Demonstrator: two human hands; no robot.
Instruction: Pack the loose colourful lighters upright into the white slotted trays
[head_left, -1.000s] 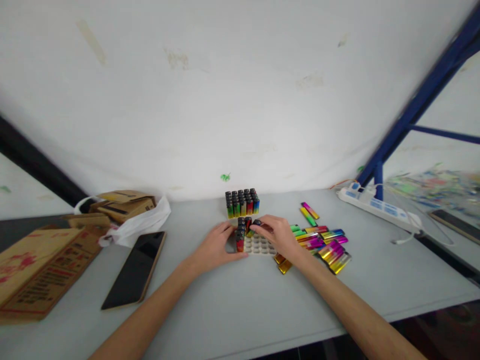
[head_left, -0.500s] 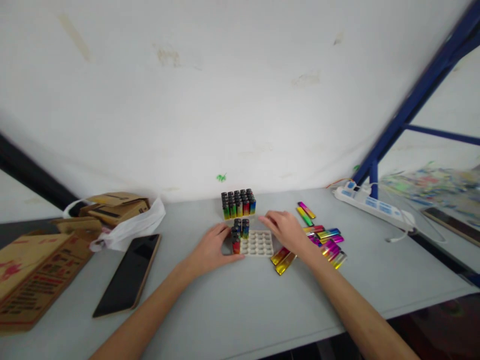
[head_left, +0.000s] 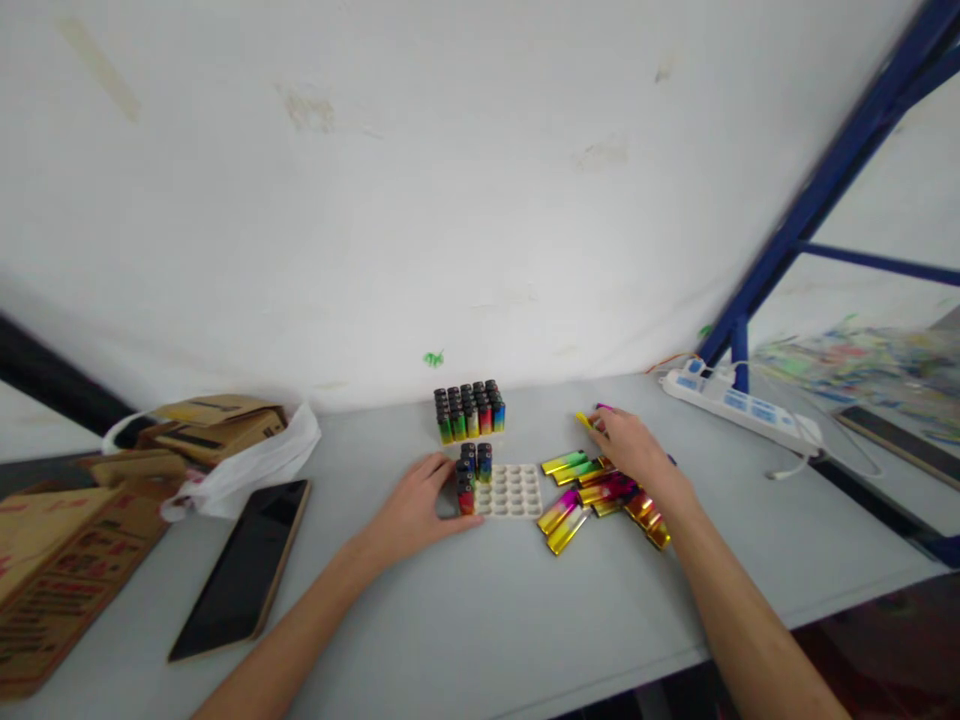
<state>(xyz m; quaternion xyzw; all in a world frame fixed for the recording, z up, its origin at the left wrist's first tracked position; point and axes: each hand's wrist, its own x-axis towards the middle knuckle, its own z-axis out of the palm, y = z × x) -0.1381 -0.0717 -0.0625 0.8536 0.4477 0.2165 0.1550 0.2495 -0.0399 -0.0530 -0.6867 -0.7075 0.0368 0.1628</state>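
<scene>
My left hand [head_left: 416,500] curls round the left end of a pale tray [head_left: 517,492] with rows of round holes, its thumb along the near edge. Several lighter-like pieces with black tops [head_left: 466,495] stand upright in the tray's left side, close to my fingers. Over at the right, my right hand [head_left: 628,445] is closed at the fingertips on a shiny yellow lighter-like piece [head_left: 584,421]; most of that piece is hidden by the fingers. Below this hand lies a loose pile of shiny metallic-coloured pieces [head_left: 568,527], partly covered by my wrist.
Behind the tray stands a filled block of upright black-topped pieces [head_left: 471,412]. At left lie a phone [head_left: 240,570], a white plastic bag [head_left: 259,460] and cardboard boxes [head_left: 67,580]. A white power strip [head_left: 742,408] with cables sits at right, near a blue metal frame [head_left: 780,240].
My right hand has moved right, from beside the tray's far edge to the loose pieces, and closed on one. My left hand stays at the tray. The view has shifted slightly.
</scene>
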